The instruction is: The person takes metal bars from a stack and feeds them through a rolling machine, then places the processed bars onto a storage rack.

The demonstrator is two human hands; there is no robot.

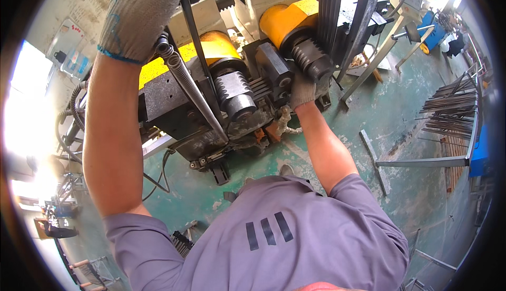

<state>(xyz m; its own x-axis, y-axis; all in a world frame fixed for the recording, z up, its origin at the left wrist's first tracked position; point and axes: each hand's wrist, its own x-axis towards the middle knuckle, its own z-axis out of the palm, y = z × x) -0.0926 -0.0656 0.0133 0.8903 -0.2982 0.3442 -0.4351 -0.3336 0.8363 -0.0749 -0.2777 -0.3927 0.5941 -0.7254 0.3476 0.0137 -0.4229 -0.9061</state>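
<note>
High at the left, left hand [141, 20]: raised in a pale knitted glove with a blue edge at the cuff; its fingers are partly cut off by the upper rim, so I cannot tell whether they grasp anything.
Dark bar: straight, slim and hard-edged [198, 41], slanting down just below the left hand.
Right hand: in a pale knitted glove [302, 92], reaching in under the right toothed block; the fingers are hidden behind metal, so their grip cannot be told.
Machine: heavy dark metal with a grimy, rough base [250, 125], directly in front of the person, between the two forearms.
Yellow cylinders: smooth, rounded and glossy, one at the left [215, 46] and one at the right [275, 23], each ending in a dark collar.
Toothed blocks: ridged steel with plain round ends, the left [235, 88] and the right [310, 55] fixed before their cylinders.
Black block: flat-faced, with a hole in its end [273, 64], between the toothed blocks.
Spring: tightly coiled metal [183, 72], slanting beside the dark bar.
Floor: green paint, scuffed and patchy [348, 120].
Rods: thin, dark and straight, bundled on a rack at the right [450, 106].
Shirt: soft grey cloth with three dark strips [316, 238].
</note>
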